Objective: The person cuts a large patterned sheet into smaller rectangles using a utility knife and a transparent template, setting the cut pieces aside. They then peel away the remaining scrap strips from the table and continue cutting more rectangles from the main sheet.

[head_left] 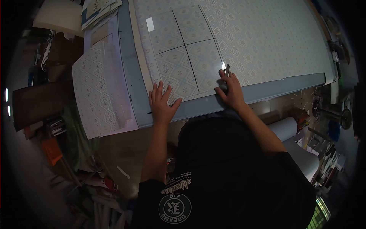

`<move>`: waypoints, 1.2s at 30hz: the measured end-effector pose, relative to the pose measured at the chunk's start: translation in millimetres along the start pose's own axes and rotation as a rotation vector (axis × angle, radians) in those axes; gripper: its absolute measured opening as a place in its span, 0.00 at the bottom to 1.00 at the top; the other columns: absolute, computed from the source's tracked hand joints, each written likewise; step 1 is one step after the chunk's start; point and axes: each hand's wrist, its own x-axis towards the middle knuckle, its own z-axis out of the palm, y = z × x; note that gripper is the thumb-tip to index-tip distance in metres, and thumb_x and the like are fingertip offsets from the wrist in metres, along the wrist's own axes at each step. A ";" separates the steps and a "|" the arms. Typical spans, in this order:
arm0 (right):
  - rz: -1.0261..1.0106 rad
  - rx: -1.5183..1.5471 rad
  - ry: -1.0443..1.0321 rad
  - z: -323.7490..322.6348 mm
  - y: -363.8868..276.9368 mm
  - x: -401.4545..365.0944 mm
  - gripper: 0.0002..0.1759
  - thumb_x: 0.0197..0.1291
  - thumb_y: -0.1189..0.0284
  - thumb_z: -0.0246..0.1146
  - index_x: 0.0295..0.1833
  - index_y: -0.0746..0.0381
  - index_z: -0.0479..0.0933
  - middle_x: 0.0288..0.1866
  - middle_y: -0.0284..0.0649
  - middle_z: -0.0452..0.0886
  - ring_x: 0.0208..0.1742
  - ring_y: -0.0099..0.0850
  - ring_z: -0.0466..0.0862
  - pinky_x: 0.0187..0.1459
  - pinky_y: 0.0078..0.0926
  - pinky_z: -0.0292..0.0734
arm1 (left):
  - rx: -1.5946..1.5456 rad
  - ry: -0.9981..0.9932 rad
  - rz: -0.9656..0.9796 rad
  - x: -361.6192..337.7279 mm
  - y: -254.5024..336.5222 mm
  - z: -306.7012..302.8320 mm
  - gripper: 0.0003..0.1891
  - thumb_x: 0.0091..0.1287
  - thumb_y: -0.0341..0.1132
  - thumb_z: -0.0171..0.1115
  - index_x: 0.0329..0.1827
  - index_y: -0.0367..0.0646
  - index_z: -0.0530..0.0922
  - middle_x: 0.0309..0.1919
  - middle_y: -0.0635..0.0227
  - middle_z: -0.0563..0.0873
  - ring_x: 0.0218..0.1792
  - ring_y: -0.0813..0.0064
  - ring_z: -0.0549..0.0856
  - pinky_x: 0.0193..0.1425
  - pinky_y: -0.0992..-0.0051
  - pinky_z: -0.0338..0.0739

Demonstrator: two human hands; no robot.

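Observation:
A clear rectangular template [176, 63] with a black cross drawn on it lies over a pale patterned sheet [267, 42] on the blue-grey table [274, 87]. My left hand [161, 105] rests with fingers spread on the template's near left corner. At its near right corner, my right hand [231, 91] grips a small metallic tool that looks like a utility knife [227, 70], upright along the template's right edge. The blade tip is too small to make out. A white label [150, 24] sits at the template's far left.
Left of the table edge lies a stack of patterned cut pieces [97, 89]. Beyond it are papers [100, 12] and a cream block [59, 15]. A pale roll [283, 128] stands below the table at right, near a fan-like stand [345, 117].

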 end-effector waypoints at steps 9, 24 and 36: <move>0.013 -0.026 0.018 2.1 -0.7 -1.4 0.23 0.57 0.68 0.75 0.54 0.60 0.73 0.76 0.47 0.75 0.75 0.54 0.72 0.77 0.57 0.61 | -0.025 0.020 -0.001 1.2 -0.2 -0.2 0.36 0.57 0.53 0.78 0.67 0.46 0.81 0.76 0.56 0.73 0.79 0.49 0.66 0.80 0.39 0.56; -0.008 -0.013 0.029 0.9 0.9 -1.1 0.24 0.57 0.68 0.75 0.56 0.60 0.74 0.76 0.46 0.74 0.75 0.54 0.71 0.77 0.57 0.61 | -0.016 0.016 0.002 1.4 0.0 -1.2 0.36 0.56 0.53 0.79 0.66 0.46 0.83 0.76 0.57 0.74 0.79 0.49 0.66 0.79 0.40 0.57; 0.000 -0.052 0.003 0.7 -1.1 -0.4 0.27 0.57 0.68 0.76 0.57 0.60 0.70 0.76 0.49 0.75 0.73 0.60 0.72 0.76 0.58 0.60 | -0.001 0.012 -0.001 1.1 -1.7 -0.9 0.35 0.54 0.53 0.80 0.64 0.45 0.84 0.75 0.57 0.75 0.79 0.49 0.67 0.79 0.40 0.58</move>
